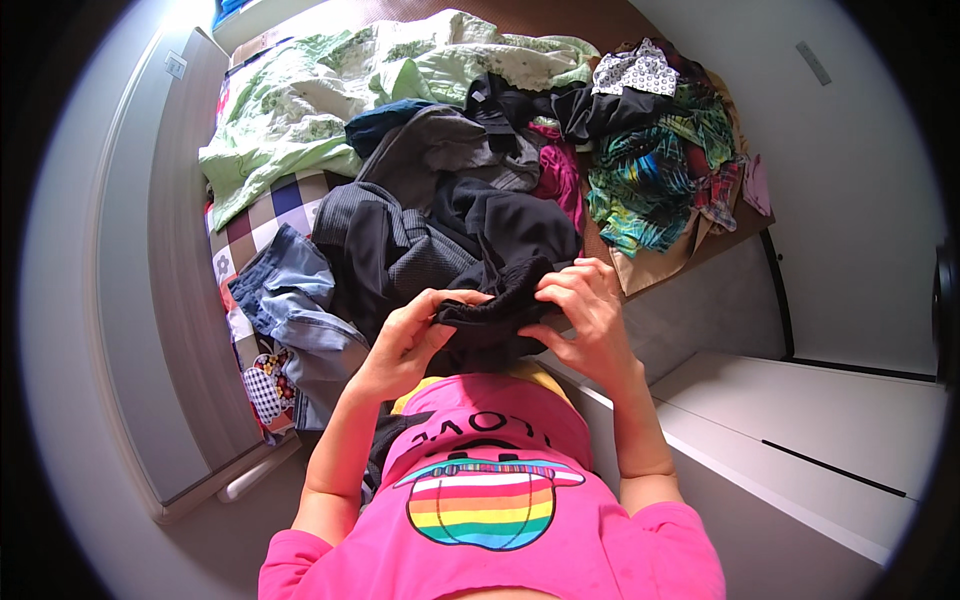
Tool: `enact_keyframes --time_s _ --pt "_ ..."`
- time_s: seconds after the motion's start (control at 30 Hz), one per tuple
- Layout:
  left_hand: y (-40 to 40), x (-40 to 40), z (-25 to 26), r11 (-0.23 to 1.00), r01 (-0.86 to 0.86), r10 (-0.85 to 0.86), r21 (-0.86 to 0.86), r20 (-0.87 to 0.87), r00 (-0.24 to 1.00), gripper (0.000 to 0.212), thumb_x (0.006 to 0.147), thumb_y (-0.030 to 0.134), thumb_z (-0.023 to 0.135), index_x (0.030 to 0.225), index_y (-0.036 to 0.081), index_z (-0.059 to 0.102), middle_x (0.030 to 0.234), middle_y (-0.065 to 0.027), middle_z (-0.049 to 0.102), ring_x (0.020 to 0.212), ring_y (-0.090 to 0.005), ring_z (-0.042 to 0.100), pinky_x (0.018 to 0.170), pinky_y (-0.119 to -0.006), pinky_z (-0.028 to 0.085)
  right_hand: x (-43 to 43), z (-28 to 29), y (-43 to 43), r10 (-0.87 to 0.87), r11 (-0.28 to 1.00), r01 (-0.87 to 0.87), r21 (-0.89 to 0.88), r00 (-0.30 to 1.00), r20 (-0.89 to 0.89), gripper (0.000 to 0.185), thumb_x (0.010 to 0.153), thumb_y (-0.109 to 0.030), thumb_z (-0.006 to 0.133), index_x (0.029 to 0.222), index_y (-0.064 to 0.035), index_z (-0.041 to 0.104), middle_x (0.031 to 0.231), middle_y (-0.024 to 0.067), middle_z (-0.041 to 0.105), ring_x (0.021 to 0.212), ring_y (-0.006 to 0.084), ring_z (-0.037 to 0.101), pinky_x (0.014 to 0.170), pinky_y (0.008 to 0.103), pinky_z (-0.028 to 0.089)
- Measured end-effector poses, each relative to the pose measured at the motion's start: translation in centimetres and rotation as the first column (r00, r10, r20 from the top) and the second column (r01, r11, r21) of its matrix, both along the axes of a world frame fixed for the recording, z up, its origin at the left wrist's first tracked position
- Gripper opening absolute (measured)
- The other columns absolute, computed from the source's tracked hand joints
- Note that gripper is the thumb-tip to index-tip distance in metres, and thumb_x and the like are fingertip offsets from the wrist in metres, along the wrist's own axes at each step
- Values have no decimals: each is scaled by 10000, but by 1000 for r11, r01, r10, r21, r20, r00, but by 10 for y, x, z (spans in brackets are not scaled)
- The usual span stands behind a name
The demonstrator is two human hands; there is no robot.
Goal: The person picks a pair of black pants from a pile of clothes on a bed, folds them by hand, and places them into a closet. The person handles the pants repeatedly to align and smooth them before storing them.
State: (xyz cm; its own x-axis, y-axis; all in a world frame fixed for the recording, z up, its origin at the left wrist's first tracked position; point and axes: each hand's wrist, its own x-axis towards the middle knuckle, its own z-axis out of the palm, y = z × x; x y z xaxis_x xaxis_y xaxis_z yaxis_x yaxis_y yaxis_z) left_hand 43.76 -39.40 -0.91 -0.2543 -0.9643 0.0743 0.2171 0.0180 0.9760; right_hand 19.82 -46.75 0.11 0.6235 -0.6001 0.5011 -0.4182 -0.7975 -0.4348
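Both hands grip a black garment point(487, 319) by its gathered, elastic-looking waistband, close in front of my body. My left hand point(409, 337) pinches the band's left end between thumb and fingers. At the right end, my right hand point(585, 319) has its fingers curled over the fabric. The lower part of this garment hangs down, partly hidden by my shirt. Just beyond lies a heap of dark clothes, with a ribbed dark grey garment point(427, 255), a black piece point(525, 217) and a grey garment point(457, 146). Light blue denim point(307, 315) rests left of my left hand.
A pale green floral quilt point(322, 97) spreads across the back of the bed, over a checked cover point(289, 202). Tropical-print clothing point(645, 187) is piled at the right, near magenta cloth point(559, 169). A wood-grain headboard-like panel point(187, 285) stands left; a white cabinet point(787, 435) stands right.
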Motion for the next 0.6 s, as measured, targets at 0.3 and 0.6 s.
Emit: enact_keyframes --time_s 0.3,0.6 --pt "-2 4 7 990 17 24 -143 278 960 362 822 -122 468 1158 -26 563 1043 -132 638 932 -179 622 840 -262 464 5 -2 -4 112 992 -125 -33 956 -272 293 557 -180 775 813 -103 656 802 -21 583 917 195 537 924 401 339" --pt "9 26 11 1000 -6 6 -2 408 913 405 719 -168 437 1070 -31 588 1001 -157 643 981 -262 644 854 -308 477 -18 34 2 99 995 -95 35 980 -172 254 567 -140 774 763 -95 618 908 12 608 906 217 531 903 409 348"
